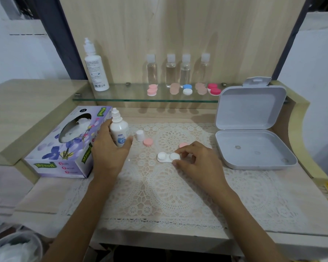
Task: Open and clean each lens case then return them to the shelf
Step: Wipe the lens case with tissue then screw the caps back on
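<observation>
Now, at frame centre, the right hand (199,164) pinches the white lens case (166,157) on the lace mat (169,197), while the left hand (110,150) grips a small solution bottle (119,130).

A home dressing-table corner, shown by a pale wooden desk (51,195) with a lace doily (169,186), a far glass shelf (125,93) of small bottles (170,72) and lens cases (187,89), and a tissue box (68,148) at left
</observation>
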Tool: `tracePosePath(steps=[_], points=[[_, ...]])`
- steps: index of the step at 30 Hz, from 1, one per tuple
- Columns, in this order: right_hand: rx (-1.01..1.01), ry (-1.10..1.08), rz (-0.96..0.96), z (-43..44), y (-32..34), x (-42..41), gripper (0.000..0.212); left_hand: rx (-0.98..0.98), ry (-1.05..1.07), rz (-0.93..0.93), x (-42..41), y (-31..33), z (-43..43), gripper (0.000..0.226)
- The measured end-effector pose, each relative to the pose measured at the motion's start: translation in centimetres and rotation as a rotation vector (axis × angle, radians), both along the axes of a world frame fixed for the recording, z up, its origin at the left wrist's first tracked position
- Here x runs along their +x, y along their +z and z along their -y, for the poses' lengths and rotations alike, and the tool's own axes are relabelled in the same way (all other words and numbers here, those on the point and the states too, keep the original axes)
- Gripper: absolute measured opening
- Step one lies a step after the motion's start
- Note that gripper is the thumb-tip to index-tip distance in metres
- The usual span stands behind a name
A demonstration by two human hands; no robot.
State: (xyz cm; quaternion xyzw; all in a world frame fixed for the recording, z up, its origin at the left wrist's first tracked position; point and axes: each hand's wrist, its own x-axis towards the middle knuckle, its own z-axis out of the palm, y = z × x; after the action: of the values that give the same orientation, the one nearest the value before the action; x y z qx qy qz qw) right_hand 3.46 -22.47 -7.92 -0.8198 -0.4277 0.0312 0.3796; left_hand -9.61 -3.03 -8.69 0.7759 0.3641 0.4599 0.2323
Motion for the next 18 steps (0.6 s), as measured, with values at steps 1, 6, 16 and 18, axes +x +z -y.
tracePosePath(steps=[1,6,16,18], points=[[-0.002,0.0,0.0,0.0,0.0,0.0,0.024,0.003,0.006,-0.011,0.0,-0.2,-0.2,0.07],[0.009,-0.006,-0.004,-0.1,-0.1,0.0,0.024,-0.012,-0.063,0.106,-0.1,-0.1,-0.2,0.085],[0.006,-0.006,-0.002,-0.1,0.0,-0.1,0.023,0.591,-0.485,-0.327,1.2,-0.4,2.6,0.051],[0.007,-0.011,-0.005,-0.1,0.0,0.0,0.023,0.518,-0.483,-0.383,1.2,-0.9,2.4,0.048]])
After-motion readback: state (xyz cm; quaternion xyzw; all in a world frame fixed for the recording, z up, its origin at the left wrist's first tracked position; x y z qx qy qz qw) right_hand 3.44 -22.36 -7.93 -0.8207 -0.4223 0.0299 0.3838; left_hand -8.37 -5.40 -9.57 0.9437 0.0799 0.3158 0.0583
